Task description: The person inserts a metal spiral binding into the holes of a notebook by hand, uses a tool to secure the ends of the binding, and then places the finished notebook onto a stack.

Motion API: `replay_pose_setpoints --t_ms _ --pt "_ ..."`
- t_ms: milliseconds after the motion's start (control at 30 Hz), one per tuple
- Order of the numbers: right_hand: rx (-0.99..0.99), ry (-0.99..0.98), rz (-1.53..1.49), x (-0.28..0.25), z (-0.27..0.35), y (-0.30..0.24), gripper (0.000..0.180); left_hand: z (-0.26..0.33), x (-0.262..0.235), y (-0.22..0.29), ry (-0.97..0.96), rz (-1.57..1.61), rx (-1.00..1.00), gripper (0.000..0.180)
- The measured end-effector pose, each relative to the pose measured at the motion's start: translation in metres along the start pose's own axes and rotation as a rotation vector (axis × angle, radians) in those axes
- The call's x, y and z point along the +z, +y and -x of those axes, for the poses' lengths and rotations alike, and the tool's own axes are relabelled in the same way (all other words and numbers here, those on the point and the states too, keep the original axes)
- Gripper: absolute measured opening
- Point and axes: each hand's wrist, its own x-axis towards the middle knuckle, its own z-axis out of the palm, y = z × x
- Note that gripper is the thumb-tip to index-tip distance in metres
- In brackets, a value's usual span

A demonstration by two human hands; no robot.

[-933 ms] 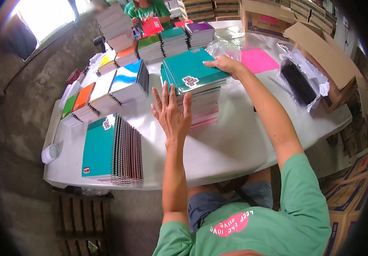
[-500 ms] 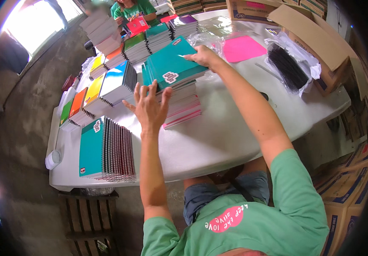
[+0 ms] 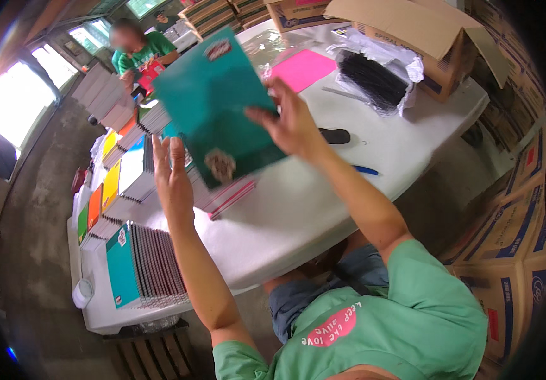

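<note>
A teal-covered notebook [image 3: 219,107] is raised above the table, tilted, with its cover facing me. No coil shows on it. My right hand [image 3: 292,123] grips its right edge, thumb across the cover. My left hand [image 3: 175,183] is upright by its lower left edge, fingers stretched out; whether they touch it I cannot tell. Partly hidden under the raised notebook is a pile with pink edges [image 3: 232,197]. At the near left of the table stands a stack of teal spiral notebooks [image 3: 124,266], coils facing right.
Stacks with yellow [image 3: 112,183] and orange covers line the left side. To the right lie a pink sheet [image 3: 304,68], black plastic coils [image 3: 374,79] in white paper, a black object [image 3: 335,135] and an open carton [image 3: 406,44]. Across the table a person [image 3: 143,57] holds something red.
My right hand has lifted the teal notebook off the pile and tipped it up toward me. My left hand has moved left beside it. The view has shifted to the right.
</note>
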Motion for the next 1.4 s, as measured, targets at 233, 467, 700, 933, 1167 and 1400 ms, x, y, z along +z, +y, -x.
replay_pose_setpoints --t_ms 233,467,700,933,1167,1400 --pt "0.156 -0.511 -0.287 -0.055 0.072 -0.012 0.041 0.051 -0.01 0.033 -0.05 0.268 0.084 0.026" --pt "0.25 -0.437 0.949 -0.162 -0.023 0.215 0.052 0.098 -0.015 0.025 -0.643 -0.677 0.293 0.016" --pt "0.441 -0.395 1.074 -0.143 -0.029 0.242 0.045 0.126 -0.008 0.0 -0.51 -0.859 0.418 0.02" --pt "-0.093 -0.363 0.33 -0.085 -0.036 0.101 0.03 0.143 0.003 -0.031 -0.163 -0.784 0.527 0.033" --pt "0.025 -0.111 0.011 -0.142 -0.043 0.107 0.026 0.142 0.022 -0.045 0.139 -0.771 0.661 0.035" --pt "0.263 0.167 -0.226 -0.187 -0.015 0.099 0.038 0.145 0.023 -0.043 0.155 -0.789 0.645 0.037"
